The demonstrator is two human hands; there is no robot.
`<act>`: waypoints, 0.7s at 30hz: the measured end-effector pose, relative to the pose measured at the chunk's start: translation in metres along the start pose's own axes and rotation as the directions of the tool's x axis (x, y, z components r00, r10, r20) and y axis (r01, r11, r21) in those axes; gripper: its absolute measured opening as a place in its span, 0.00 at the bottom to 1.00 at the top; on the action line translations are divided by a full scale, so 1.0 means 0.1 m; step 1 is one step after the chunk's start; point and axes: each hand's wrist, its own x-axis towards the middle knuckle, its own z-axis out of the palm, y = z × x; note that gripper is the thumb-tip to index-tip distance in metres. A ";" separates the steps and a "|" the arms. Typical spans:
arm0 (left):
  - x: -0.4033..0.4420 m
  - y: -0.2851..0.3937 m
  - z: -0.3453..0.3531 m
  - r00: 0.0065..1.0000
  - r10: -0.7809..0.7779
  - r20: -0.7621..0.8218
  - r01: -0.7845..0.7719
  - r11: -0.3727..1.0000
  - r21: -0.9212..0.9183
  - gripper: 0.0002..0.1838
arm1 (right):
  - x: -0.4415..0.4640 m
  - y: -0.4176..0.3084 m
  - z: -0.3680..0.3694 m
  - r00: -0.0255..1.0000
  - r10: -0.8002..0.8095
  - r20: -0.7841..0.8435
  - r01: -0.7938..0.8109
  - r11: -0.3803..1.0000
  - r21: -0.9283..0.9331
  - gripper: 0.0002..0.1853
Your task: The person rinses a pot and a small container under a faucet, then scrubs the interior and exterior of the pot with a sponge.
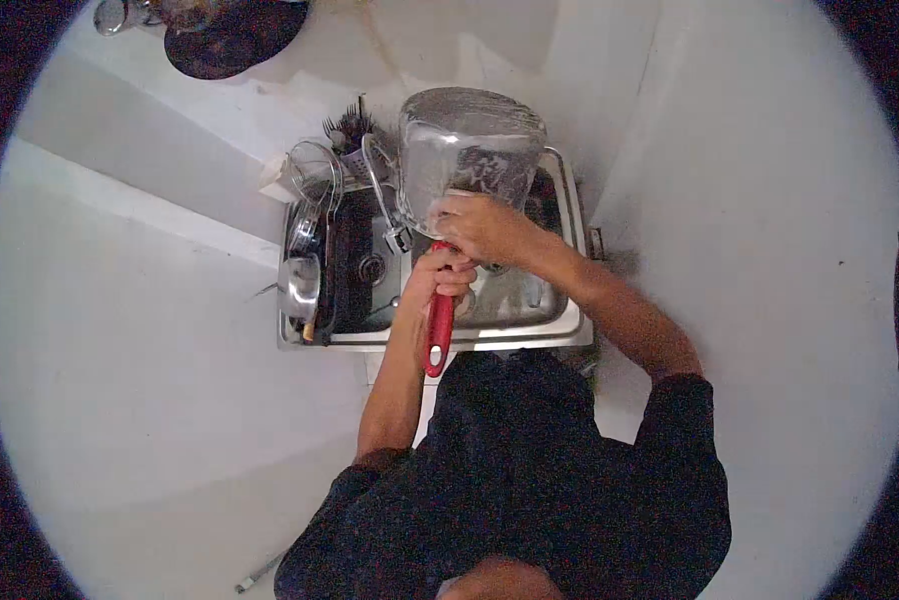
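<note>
A large shiny saucepan (430, 165) with a long red handle (438, 335) is tilted over the sink, its round end pointing away from me. Whitish streaks, like suds, mark its surface. My left hand (444, 272) is wrapped round the upper part of the handle, whose holed end points toward me. Just above it, my right hand (485, 225) presses bent fingers against the near side of the pan, close to where the handle joins. Whatever those fingers hold, if anything, is hidden.
The steel sink (570, 320) lies below the pan, with a faucet (398, 238) left of it. Strainers (315, 165), a metal pot (300, 285) and a cutlery holder (365, 165) crowd the left and back. A dark round pan (232, 45) is at the upper left.
</note>
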 end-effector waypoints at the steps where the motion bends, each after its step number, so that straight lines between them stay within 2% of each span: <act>1: -0.03 -0.03 0.03 0.999 0.032 -0.039 -0.029 0.998 0.059 0.04 | 0.07 0.03 0.01 0.995 -0.038 0.092 0.041 0.999 -0.031 0.10; 2: -0.02 -0.06 0.01 0.998 0.059 -0.026 -0.057 0.996 0.075 0.04 | 0.15 0.03 0.03 0.980 -0.070 0.186 0.083 0.994 -0.064 0.10; 5: 0.03 -0.10 -0.01 0.993 0.121 0.012 -0.121 0.988 0.099 0.04 | 0.49 -0.07 -0.08 0.830 0.125 0.543 -0.040 0.985 -0.166 0.10; 7: 0.00 -0.11 0.04 0.990 0.140 -0.001 -0.140 0.987 0.076 0.05 | 0.51 -0.11 -0.17 0.857 0.030 0.515 0.095 0.972 -0.214 0.11; 8: 0.00 -0.06 0.00 0.996 0.084 0.016 -0.085 0.996 0.006 0.05 | 0.52 -0.07 -0.19 0.868 -0.023 0.496 0.166 0.955 -0.246 0.11; 10: -0.01 0.01 -0.13 0.998 -0.011 0.062 0.020 0.990 -0.143 0.04 | 0.32 0.11 -0.17 0.953 -0.160 0.258 0.227 0.941 -0.252 0.11; 11: 0.02 0.03 -0.13 0.998 0.013 0.065 -0.004 0.991 -0.134 0.04 | 0.24 0.19 -0.21 0.963 -0.232 0.134 0.260 0.931 -0.257 0.11; 14: 0.02 0.03 -0.05 0.997 0.061 0.046 -0.055 0.992 -0.113 0.04 | 0.14 0.24 -0.32 0.975 -0.215 -0.047 0.189 0.928 -0.320 0.11; 17: 0.06 0.02 0.10 0.997 0.081 0.018 -0.080 0.996 -0.041 0.05 | 0.28 0.22 -0.25 0.977 -0.203 -0.070 0.173 0.939 -0.298 0.11; 20: 0.04 -0.04 0.11 0.993 0.114 -0.013 -0.114 0.993 0.041 0.05 | 0.46 0.11 -0.17 0.968 -0.164 0.189 0.216 0.929 -0.300 0.10; 21: 0.02 -0.08 0.11 0.992 0.125 -0.018 -0.124 0.991 0.052 0.04 | 0.52 0.10 -0.11 0.964 -0.169 0.207 0.227 0.925 -0.304 0.10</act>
